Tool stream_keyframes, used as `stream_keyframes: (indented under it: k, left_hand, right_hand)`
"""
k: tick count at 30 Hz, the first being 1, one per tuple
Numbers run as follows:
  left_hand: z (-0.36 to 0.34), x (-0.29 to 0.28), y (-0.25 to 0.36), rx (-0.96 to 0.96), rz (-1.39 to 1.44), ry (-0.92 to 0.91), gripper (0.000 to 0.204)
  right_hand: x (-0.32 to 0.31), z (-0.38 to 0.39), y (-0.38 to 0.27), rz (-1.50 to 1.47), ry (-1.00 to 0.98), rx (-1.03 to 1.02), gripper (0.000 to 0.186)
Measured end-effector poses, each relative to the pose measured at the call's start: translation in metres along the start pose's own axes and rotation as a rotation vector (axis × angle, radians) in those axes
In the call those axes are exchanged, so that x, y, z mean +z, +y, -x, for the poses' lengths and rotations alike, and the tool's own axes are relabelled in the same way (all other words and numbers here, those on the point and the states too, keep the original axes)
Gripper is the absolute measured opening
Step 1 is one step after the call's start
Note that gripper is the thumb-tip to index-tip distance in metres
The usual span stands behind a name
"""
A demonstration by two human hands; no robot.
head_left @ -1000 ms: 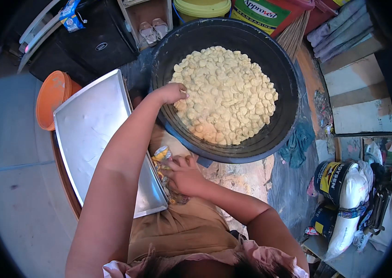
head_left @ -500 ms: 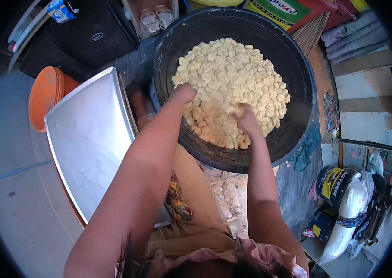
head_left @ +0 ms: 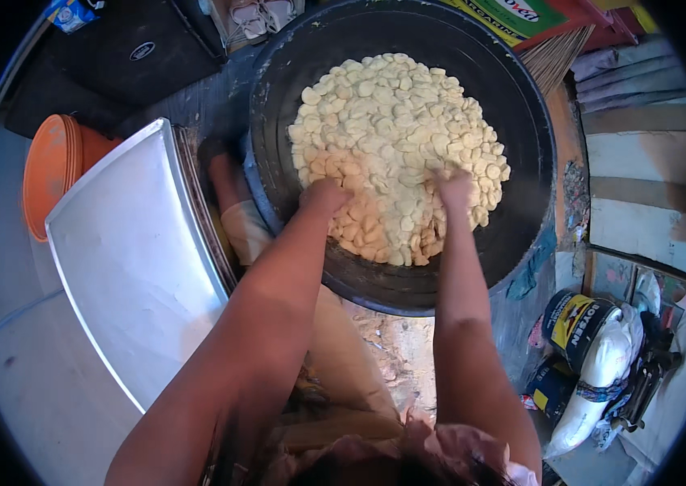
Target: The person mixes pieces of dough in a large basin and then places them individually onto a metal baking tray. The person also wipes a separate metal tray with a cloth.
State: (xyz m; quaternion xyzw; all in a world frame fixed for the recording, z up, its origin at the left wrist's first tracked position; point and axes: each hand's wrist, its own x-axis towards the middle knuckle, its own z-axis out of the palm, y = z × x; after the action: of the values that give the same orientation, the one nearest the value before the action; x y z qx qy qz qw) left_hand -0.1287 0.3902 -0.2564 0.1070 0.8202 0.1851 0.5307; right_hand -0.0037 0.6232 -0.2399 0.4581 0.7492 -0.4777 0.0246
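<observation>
A wide black tub holds a heap of small, flattish, pale yellow dough-like pieces. At the near left of the heap, my left hand reaches into the pieces, its fingers mostly hidden. Farther right, my right hand is among the pieces, with its fingers blurred and partly buried. Around the left hand the pieces look more orange-brown than those at the far side. Whether either hand grips any pieces cannot be made out.
A silver metal tray leans at the left, beside stacked orange basins. A black case stands behind them. Paint cans and a white plastic bundle sit at the right. Broom bristles touch the tub's far right.
My left hand has moved nearer, down the heap's left side. My right hand has shifted slightly right and farther in. The view has tilted, and the pieces between the hands lie differently.
</observation>
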Motion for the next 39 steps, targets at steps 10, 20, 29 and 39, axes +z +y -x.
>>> stream_keyframes:
  k: [10,20,29,39]
  left_hand:
    - [-0.025,0.021,-0.004,0.062,0.054,0.602,0.066]
    - [-0.037,0.014,0.007,-0.050,0.066,0.765,0.057]
    - [-0.019,0.006,0.006,0.173,0.402,0.042,0.063]
    - [-0.030,-0.005,0.008,-0.133,0.289,0.497,0.066]
  right_hand:
    - [0.062,0.074,0.018,0.786,-0.570,-0.398,0.078]
    - [0.099,0.045,-0.002,0.613,0.054,-0.017,0.086]
    - [0.037,-0.040,-0.039,0.265,0.011,-0.240,0.076]
    - [0.085,0.043,-0.068,0.644,-0.886,-0.645,0.045]
